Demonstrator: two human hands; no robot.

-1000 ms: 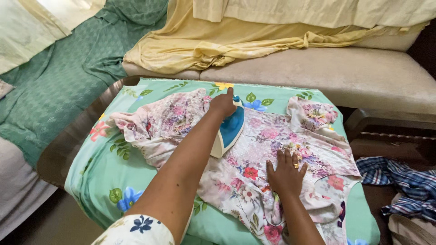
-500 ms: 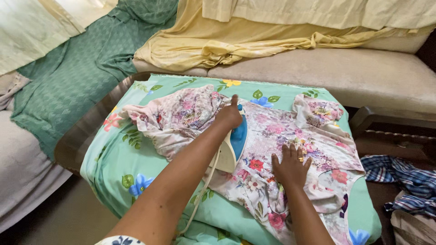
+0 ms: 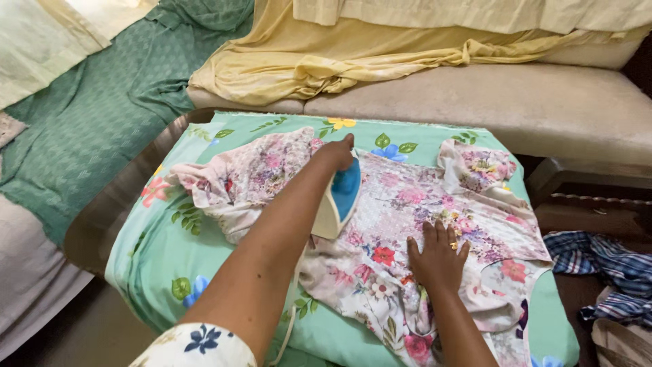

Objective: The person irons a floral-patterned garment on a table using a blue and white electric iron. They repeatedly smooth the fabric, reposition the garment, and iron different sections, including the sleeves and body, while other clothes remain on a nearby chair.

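A pale floral garment (image 3: 414,211) lies spread on a table covered by a green flowered sheet (image 3: 163,251). My left hand (image 3: 334,154) grips the handle of a blue and white iron (image 3: 337,200), which rests on the garment's upper middle. The iron's white cord (image 3: 288,319) trails down toward me. My right hand (image 3: 438,258) lies flat, fingers spread, pressing the garment down just right of the iron; it wears a ring.
A beige sofa (image 3: 516,109) stands behind the table with a yellow cloth (image 3: 319,58) heaped on it. A green textured cloth (image 3: 95,115) drapes at left. Blue checked fabric (image 3: 601,261) lies on the low surface at right.
My left hand pulled the iron toward me over the garment, then pushed it back up toward the far edge. My right hand stayed flat on the cloth.
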